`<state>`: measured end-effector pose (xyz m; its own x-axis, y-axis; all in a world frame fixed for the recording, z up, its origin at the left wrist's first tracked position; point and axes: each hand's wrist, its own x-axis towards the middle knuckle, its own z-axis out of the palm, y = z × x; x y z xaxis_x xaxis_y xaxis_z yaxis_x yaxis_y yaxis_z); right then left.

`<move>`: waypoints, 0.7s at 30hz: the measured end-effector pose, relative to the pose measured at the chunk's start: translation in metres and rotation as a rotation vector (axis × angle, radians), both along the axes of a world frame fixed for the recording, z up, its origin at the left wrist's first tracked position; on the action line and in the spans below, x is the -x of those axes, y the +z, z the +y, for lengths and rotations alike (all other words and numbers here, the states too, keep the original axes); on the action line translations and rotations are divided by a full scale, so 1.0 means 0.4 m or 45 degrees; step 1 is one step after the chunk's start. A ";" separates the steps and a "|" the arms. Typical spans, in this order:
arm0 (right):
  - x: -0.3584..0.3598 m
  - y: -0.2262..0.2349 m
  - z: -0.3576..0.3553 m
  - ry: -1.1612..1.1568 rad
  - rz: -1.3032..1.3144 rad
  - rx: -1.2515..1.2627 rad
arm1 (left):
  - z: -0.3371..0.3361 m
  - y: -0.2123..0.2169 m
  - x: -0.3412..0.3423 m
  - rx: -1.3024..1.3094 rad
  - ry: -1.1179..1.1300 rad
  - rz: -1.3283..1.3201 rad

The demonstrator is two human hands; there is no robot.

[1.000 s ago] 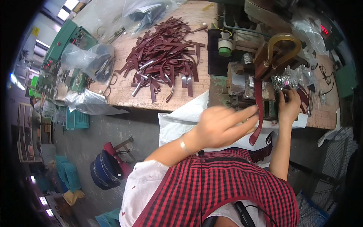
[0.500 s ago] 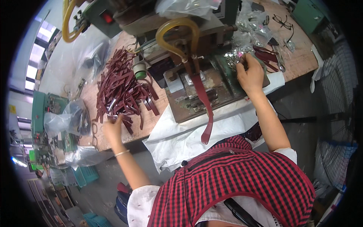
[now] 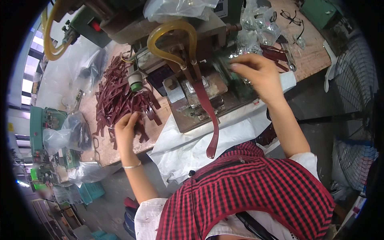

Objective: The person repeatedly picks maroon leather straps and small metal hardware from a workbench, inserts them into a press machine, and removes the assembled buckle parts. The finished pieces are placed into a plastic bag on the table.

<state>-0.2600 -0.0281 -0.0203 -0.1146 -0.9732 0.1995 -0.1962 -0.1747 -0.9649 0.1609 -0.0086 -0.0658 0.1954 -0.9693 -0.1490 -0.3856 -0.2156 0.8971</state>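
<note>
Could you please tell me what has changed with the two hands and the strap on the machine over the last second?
The left hand swung from the machine out to the pile of dark red straps and now rests its fingers on them. The right hand lifted off the bench beside the machine and hovers with fingers pinched; whether it holds anything is unclear. The long strap is still hanging from the machine, under the yellow hose.

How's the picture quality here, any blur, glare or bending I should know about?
Head view: fisheye bends the bench edge and leaves a black rim at the corners. Bright window glare washes out the far left. The right hand is slightly motion-blurred at the fingertips; the left hand on the maroon straps is sharper. The clear plastic bags show highlights.
</note>
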 end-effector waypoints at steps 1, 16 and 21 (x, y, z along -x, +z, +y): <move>-0.037 0.017 -0.015 0.105 -0.066 0.034 | -0.013 -0.001 0.033 0.063 -0.036 -0.029; -0.218 0.061 0.028 0.203 -0.490 -0.050 | 0.082 0.162 0.251 1.449 -0.050 0.038; -0.158 0.078 0.081 0.360 -0.292 0.102 | 0.099 0.171 0.421 1.449 -0.564 -0.644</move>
<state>-0.1970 0.0044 0.0109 0.1058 -0.9551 0.2768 0.0900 -0.2680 -0.9592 -0.0074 0.0311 0.0027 -0.3751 -0.4997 0.7808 -0.5718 0.7877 0.2295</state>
